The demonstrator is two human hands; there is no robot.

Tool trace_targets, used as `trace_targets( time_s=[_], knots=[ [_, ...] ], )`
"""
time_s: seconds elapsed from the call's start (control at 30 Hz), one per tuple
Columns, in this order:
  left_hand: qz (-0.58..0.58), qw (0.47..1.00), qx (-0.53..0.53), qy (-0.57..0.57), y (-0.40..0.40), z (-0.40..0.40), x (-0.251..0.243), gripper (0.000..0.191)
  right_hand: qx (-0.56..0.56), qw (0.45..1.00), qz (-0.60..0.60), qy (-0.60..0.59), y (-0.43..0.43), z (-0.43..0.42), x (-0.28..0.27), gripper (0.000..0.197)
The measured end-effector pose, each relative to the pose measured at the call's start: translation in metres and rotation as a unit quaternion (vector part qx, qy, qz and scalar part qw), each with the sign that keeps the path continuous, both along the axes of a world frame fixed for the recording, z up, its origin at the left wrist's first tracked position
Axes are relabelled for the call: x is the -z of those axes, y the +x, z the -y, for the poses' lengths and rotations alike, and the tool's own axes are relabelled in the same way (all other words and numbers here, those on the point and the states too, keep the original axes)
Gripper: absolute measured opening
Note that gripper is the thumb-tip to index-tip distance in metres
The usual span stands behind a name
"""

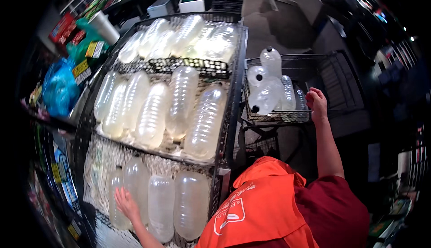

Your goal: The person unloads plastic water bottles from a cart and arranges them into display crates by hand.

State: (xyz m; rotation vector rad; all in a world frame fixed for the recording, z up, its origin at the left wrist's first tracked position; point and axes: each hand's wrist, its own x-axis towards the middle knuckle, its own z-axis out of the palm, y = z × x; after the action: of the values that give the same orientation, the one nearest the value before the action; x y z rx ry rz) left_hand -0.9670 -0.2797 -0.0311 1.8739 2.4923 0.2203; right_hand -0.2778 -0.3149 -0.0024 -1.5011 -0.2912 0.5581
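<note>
My left hand [126,202] is over a slim clear plastic bottle [118,184] in the nearest crate section, its fingers apart. Whether it touches the bottle is unclear. Beside it lie a rounded bottle [136,174], a whitish bottle [161,207] and a wide bottle [191,204]. My right hand [316,103] is raised by the near right corner of a black wire shopping cart [279,117], its fingers curled. I see nothing in it, but the inner side of the fingers is partly hidden. Large dented plastic bottles [266,94] with black caps are piled in the cart.
More large bottles [153,113] lie in the middle crate section, and others [188,36] in the far one. A black slatted divider [188,65] separates these sections. Blue plastic bags [60,86] and a white roll [104,27] stand left. Grey panels [340,79] stand behind the cart.
</note>
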Motion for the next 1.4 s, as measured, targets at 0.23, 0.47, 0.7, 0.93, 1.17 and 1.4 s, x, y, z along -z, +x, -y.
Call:
trace_targets(
  time_s=[0.23, 0.47, 0.7, 0.93, 1.17, 1.4],
  knots=[
    [-0.004, 0.998, -0.06, -0.018, 0.018, -0.004, -0.013, 0.039, 0.006, 0.991, -0.009, -0.136, 0.053, 0.029, 0.074, 0.02],
    [0.229, 0.958, 0.028, 0.167, -0.021, -0.009, -0.018, 0.036, 0.044, 0.983, -0.013, -0.179, 0.157, 0.007, 0.132, 0.021],
    [0.004, 0.981, 0.032, 0.193, 0.257, -0.015, -0.098, 0.029, 0.017, 0.916, -0.023, -0.401, 0.263, -0.008, 0.225, 0.03],
    [-0.076, 0.981, 0.167, 0.069, 0.41, -0.052, -0.1, 0.025, -0.125, 0.772, -0.007, -0.624, 0.271, -0.025, 0.294, 0.061],
    [-0.118, 0.958, 0.231, -0.122, 0.487, -0.079, -0.1, 0.027, -0.172, 0.66, 0.005, -0.731, 0.255, -0.026, 0.32, 0.099],
    [-0.063, 0.962, 0.235, -0.12, 0.516, -0.085, -0.089, 0.019, -0.101, 0.689, 0.009, -0.718, 0.25, -0.021, 0.326, 0.093]
  ],
)
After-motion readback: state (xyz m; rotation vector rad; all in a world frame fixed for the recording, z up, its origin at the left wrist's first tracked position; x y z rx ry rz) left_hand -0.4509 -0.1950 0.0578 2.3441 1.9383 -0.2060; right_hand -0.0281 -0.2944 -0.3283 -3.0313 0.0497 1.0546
